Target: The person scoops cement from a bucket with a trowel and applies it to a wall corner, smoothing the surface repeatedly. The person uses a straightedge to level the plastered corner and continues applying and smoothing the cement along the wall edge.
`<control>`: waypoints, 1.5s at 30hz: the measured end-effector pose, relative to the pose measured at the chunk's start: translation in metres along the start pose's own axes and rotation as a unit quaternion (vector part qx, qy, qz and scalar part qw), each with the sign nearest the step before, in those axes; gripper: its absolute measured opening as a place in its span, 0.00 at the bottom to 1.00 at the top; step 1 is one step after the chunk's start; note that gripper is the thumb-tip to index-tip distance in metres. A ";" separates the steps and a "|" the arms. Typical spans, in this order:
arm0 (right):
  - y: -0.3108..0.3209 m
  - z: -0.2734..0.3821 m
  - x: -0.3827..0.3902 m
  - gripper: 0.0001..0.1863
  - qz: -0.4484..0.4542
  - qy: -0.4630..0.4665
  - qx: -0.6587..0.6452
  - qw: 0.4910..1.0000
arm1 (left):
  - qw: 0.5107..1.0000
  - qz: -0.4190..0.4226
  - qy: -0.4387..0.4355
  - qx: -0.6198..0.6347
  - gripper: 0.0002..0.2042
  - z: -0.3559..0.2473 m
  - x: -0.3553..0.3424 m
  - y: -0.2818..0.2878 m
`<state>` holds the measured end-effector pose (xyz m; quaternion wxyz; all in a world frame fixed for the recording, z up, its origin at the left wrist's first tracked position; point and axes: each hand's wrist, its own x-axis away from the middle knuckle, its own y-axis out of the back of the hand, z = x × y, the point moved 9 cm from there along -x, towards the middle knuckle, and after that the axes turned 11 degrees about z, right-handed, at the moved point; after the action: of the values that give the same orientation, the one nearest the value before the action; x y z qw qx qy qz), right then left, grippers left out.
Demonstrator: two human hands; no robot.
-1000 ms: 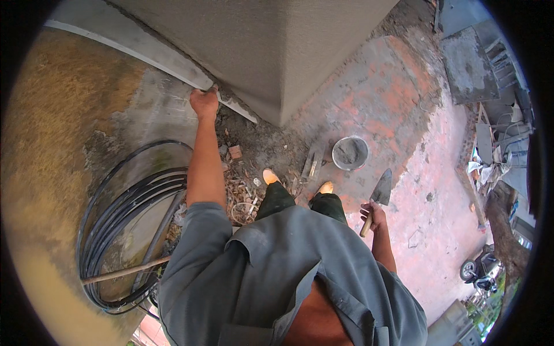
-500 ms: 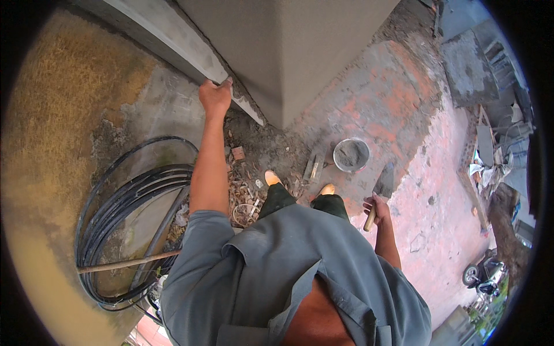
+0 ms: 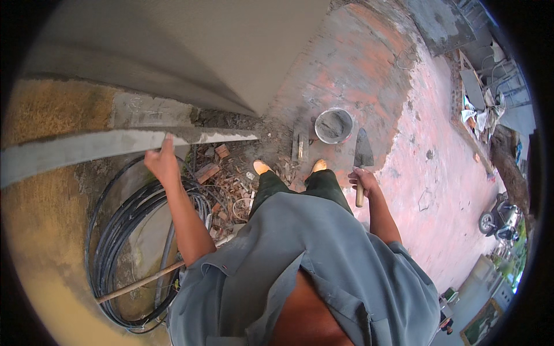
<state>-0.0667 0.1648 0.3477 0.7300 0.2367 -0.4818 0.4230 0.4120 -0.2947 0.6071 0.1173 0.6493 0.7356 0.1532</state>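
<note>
Gripping trowel blade-up in right hand, left hand on horizontal straightedge

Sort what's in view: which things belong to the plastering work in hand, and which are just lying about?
In use:
- long straightedge, gripped by the left hand
- trowel, held in the right hand
- mortar bucket
- plastered wall

Lying about:
- coiled black hose
- broken bricks and rubble
- wooden stick
- scooter
</note>
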 end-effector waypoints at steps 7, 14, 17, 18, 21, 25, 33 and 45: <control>0.000 0.001 -0.012 0.15 0.022 0.024 -0.007 0.999 | 0.993 0.065 -0.063 -0.079 0.11 -0.049 0.086 -0.045; 0.004 0.023 -0.015 0.13 0.007 0.061 -0.041 0.997 | 0.972 0.215 -0.081 -0.040 0.07 -0.095 0.143 -0.164; 0.009 0.033 -0.012 0.13 -0.012 0.083 -0.081 0.993 | 0.962 0.251 -0.077 -0.073 0.09 -0.110 0.145 -0.213; 0.010 0.037 -0.011 0.14 -0.013 0.088 -0.076 0.993 | 0.961 0.248 -0.103 -0.074 0.09 -0.118 0.146 -0.230; 0.005 0.052 -0.003 0.17 -0.008 0.118 -0.097 0.988 | 0.952 0.256 -0.151 -0.072 0.10 -0.135 0.143 -0.280; -0.008 0.080 0.012 0.16 -0.004 0.157 -0.132 0.979 | 0.946 0.272 -0.168 -0.062 0.11 -0.134 0.139 -0.339; -0.013 0.142 0.006 0.22 -0.136 0.281 0.053 0.949 | 0.935 0.294 -0.150 -0.130 0.13 -0.099 0.126 -0.418; -0.055 0.259 0.113 0.18 0.138 0.395 -0.219 0.882 | 0.902 0.285 -0.310 -0.091 0.16 -0.204 0.128 -0.400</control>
<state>-0.1309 -0.0154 0.5626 0.8271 -0.1847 -0.2621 0.4617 -0.0478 -0.2269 0.6481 0.3488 0.8327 0.4284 0.0374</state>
